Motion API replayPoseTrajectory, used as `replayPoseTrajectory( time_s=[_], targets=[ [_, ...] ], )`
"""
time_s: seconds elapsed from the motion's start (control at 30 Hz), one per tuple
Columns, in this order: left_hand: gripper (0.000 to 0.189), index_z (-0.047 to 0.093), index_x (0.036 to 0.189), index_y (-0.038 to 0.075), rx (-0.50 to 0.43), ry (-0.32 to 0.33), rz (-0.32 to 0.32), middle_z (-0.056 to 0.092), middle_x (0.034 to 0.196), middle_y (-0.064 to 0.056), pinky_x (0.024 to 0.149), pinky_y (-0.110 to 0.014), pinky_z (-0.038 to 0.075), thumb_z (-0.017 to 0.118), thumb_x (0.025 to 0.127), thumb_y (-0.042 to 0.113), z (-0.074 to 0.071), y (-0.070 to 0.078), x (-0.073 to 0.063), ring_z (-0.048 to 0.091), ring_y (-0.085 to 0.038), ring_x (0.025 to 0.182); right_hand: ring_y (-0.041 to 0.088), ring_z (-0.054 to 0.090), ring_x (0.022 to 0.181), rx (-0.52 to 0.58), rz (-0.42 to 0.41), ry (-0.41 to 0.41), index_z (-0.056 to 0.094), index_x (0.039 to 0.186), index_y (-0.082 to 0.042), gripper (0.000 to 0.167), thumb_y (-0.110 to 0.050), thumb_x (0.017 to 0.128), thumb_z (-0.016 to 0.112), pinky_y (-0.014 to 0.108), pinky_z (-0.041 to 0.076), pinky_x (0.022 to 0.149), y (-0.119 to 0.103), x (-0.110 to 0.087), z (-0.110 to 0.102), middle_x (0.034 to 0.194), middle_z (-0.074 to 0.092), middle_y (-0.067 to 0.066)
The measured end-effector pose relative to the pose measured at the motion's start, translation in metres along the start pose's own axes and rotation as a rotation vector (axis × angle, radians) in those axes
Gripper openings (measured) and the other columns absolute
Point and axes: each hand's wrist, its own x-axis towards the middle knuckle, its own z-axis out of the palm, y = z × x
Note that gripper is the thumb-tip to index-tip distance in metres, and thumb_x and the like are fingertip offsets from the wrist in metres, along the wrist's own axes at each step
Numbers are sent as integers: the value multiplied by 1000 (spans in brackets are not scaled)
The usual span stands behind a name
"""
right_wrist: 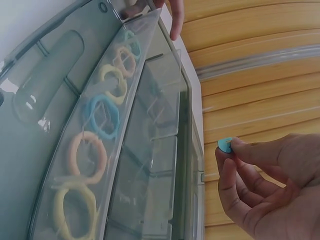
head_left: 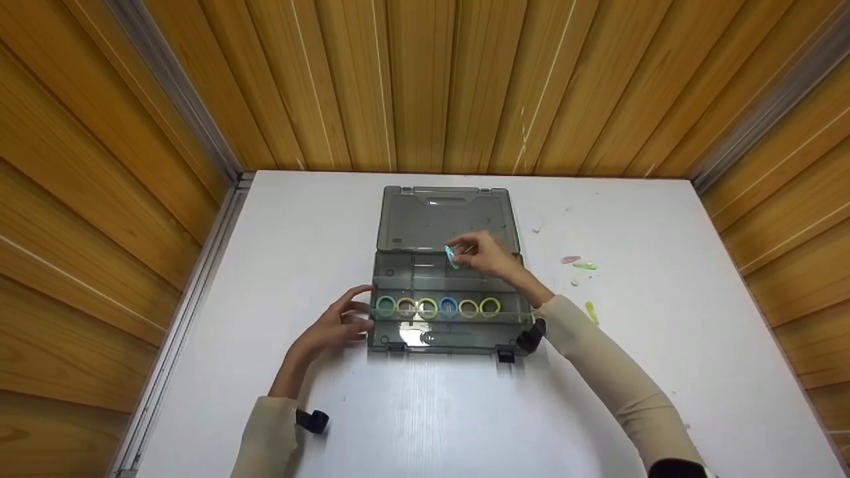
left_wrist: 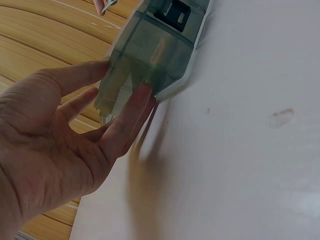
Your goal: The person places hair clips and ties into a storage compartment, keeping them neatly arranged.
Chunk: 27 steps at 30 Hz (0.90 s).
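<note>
Between thumb and fingertips, my right hand (head_left: 488,255) pinches a small turquoise hair clip (head_left: 451,255), held above the rear part of an open, smoky-grey plastic organizer box (head_left: 458,337). The right wrist view shows only a rounded end of the clip (right_wrist: 225,145). My left hand (head_left: 332,325) touches the box's left side with extended fingers; the left wrist view shows these fingertips against the box wall (left_wrist: 117,65). In the middle compartment, several pastel hair ties stand in a row, among them a blue hair tie (right_wrist: 87,112) and a pale yellow one (right_wrist: 60,210).
The box's lid (head_left: 445,216) lies folded back. To the right, a pink hair clip (head_left: 570,259), a green hair clip (head_left: 584,266) and a yellow hair clip (head_left: 591,312) lie on the white table (head_left: 412,425). Wood-patterned walls (head_left: 425,86) enclose the table's back and sides.
</note>
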Motion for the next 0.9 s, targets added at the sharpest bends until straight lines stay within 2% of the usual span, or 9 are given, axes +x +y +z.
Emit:
replayPoseTrajectory(
  time_s=[0.1, 0.23, 0.43, 0.6, 0.67, 0.8, 0.9],
  targets=[
    [77, 28, 161, 18, 0, 1, -4, 47, 140, -30, 97, -50, 60, 70, 96, 10, 1, 1, 0, 66, -30, 112, 7, 62, 73, -12, 17, -7, 71, 118, 7, 28, 2, 91, 72, 11, 48, 61, -4, 5, 6, 99, 73, 26],
    [78, 29, 161, 19, 2, 5, -11, 47, 141, -29, 96, -49, 61, 71, 96, 11, 3, 2, 0, 66, -25, 110, 8, 63, 75, -6, 15, -15, 71, 118, 8, 28, 2, 90, 72, 11, 49, 64, -7, 10, 15, 100, 74, 26],
    [77, 29, 161, 18, -11, 7, -13, 47, 141, -29, 97, -51, 60, 70, 96, 9, 5, 3, -1, 65, -24, 109, 9, 63, 77, 34, 7, -49, 71, 117, 8, 25, 2, 92, 71, 13, 50, 65, -10, 15, 30, 101, 73, 26],
    [79, 29, 161, 18, -17, -10, -2, 47, 141, -30, 97, -51, 60, 72, 95, 11, 6, 2, -1, 66, -23, 108, 6, 62, 77, 28, 29, -37, 72, 116, 5, 24, 0, 92, 71, 12, 50, 65, -9, 18, 41, 102, 74, 23],
    [78, 29, 161, 18, -16, -11, -1, 47, 141, -30, 97, -51, 60, 72, 95, 11, 7, 2, -2, 65, -23, 108, 10, 65, 79, 33, 34, -37, 72, 116, 6, 24, 1, 92, 71, 12, 51, 65, -9, 19, 46, 102, 74, 23],
    [77, 29, 161, 19, -21, -12, -10, 47, 140, -30, 97, -50, 60, 71, 96, 11, 8, 2, -3, 66, -23, 108, 27, 70, 84, 70, 56, -46, 70, 118, 7, 26, 2, 92, 70, 13, 51, 62, -12, 21, 56, 103, 73, 25],
    [76, 29, 161, 19, -24, -11, -15, 48, 140, -30, 96, -50, 61, 70, 96, 11, 8, 3, -5, 67, -23, 108, 26, 70, 84, 70, 83, -38, 70, 117, 6, 25, 2, 92, 70, 13, 50, 61, -15, 24, 65, 103, 74, 24]
  ],
)
